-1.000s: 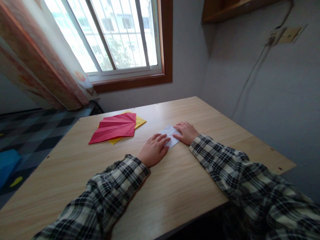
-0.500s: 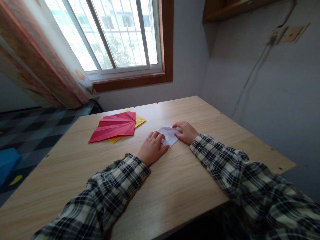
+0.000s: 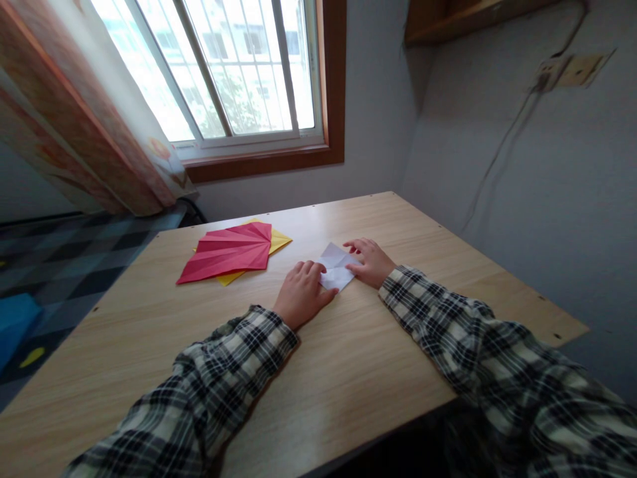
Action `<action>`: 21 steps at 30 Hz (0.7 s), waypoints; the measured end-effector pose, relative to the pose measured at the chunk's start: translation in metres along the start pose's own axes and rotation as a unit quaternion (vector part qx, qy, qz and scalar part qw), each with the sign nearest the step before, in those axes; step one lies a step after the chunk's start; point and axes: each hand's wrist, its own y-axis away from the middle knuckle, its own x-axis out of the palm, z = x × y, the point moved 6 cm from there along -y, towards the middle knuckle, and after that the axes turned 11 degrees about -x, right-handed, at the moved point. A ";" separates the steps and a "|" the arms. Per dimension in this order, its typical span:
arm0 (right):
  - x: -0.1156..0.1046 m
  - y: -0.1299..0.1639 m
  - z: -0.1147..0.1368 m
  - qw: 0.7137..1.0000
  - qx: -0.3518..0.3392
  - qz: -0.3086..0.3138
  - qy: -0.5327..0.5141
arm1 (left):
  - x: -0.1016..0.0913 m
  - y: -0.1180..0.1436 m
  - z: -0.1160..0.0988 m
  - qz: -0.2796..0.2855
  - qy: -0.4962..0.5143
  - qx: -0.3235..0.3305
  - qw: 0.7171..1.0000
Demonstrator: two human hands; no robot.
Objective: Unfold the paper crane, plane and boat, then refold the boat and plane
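Observation:
A small white sheet of paper (image 3: pixel 339 267) with crease lines lies on the wooden table (image 3: pixel 378 372), one corner pointing away from me. My left hand (image 3: pixel 302 292) holds its left side down, with bent fingers on the paper and the thumb along the near edge. At the right side, my right hand (image 3: pixel 372 261) has its fingers apart, the thumb touching the paper and the index finger raised over it. Parts of the sheet's left and right edges are hidden under the fingers.
A red pleated paper piece (image 3: pixel 226 253) lies on yellow folded paper (image 3: pixel 280 243) at the table's far left. Beyond the table are a window (image 3: pixel 239 79), a curtain (image 3: pixel 99 119) and a wall socket (image 3: pixel 552 72) with a cable.
The far part of the white paper has opened out flat, and its corner now reaches farther away. My right index finger has lifted slightly; my left hand stays nearly in place.

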 end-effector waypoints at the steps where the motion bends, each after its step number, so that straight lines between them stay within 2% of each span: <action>1: 0.001 0.000 -0.002 1.000 0.002 0.002 0.003 | 0.000 0.000 0.000 -0.002 0.003 -0.001 1.000; 7: 0.007 0.002 -0.006 0.999 0.017 0.027 0.025 | 0.000 -0.001 0.003 -0.012 0.007 -0.016 1.000; 12: 0.003 0.002 -0.002 1.000 0.007 -0.001 -0.003 | 0.001 0.001 0.009 -0.059 0.025 -0.027 0.998; 16: -0.001 0.001 0.004 1.000 -0.020 -0.011 -0.010 | 0.005 0.002 0.013 -0.073 0.041 -0.021 0.996; 21: -0.004 -0.001 0.012 0.998 -0.065 0.006 -0.008 | 0.007 0.000 0.017 -0.063 0.062 -0.027 0.996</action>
